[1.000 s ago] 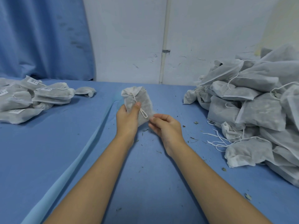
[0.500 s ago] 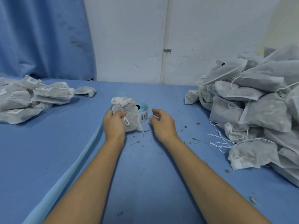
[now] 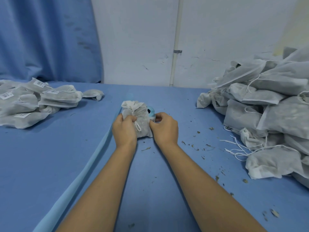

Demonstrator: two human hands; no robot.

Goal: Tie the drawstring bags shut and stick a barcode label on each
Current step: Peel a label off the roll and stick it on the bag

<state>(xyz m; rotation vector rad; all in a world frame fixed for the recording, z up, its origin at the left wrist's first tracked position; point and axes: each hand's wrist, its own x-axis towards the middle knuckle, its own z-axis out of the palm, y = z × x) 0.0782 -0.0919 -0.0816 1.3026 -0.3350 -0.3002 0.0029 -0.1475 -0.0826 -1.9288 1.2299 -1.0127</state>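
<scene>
bag: tied drawstring bag [image 3: 135,117] upright mid-counter [image 3: 80,164], just in front of label roll [image 3: 151,112] | left hand [image 3: 124,130]: fingers wrapped round bag's side | right hand [image 3: 165,129]: fingers curled at roll, pinch unclear | handling: likely light, soft, loose-filled; hold body below knot

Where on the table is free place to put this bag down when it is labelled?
Widest bare table lies between the labelled pile and the left hand. A bare strip also runs behind the bag to the wall. Crowded: right of the right hand, crumbs, loose strings and the unlabelled pile.
</scene>
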